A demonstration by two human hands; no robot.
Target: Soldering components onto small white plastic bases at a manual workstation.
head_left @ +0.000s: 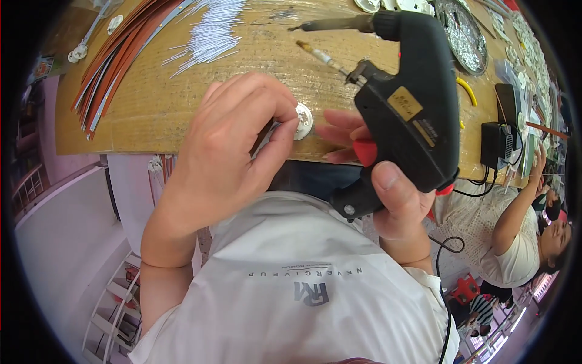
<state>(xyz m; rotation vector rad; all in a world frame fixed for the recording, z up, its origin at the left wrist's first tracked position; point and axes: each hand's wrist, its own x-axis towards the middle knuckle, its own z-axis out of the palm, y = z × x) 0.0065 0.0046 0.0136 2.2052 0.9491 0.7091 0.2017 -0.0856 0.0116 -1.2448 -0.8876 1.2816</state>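
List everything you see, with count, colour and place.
Flat glossy tabletop: one, yellow-brown, across the top
Pistol-shaped plastic soldering gun: one, black, right of centre
Small round disc: one, white, picture centre
Thin straight wires: many, white, tabletop's far side
Long flat strips: many, reddish-brown and white, tabletop's left
Moulded parts: several, white, far right
Round shallow dish: one, silvery grey, beyond the gun
Curved handle: one, yellow, beside the gun
Boxy adapter: one, black, tabletop's right edge
Tubular rack: one, white, lower left
Other people: at least two, white and striped tops, right
Printed T-shirt: one, white, bottom centre
Left hand: one, bare, at the disc
Right hand: one, bare, at the gun's grip
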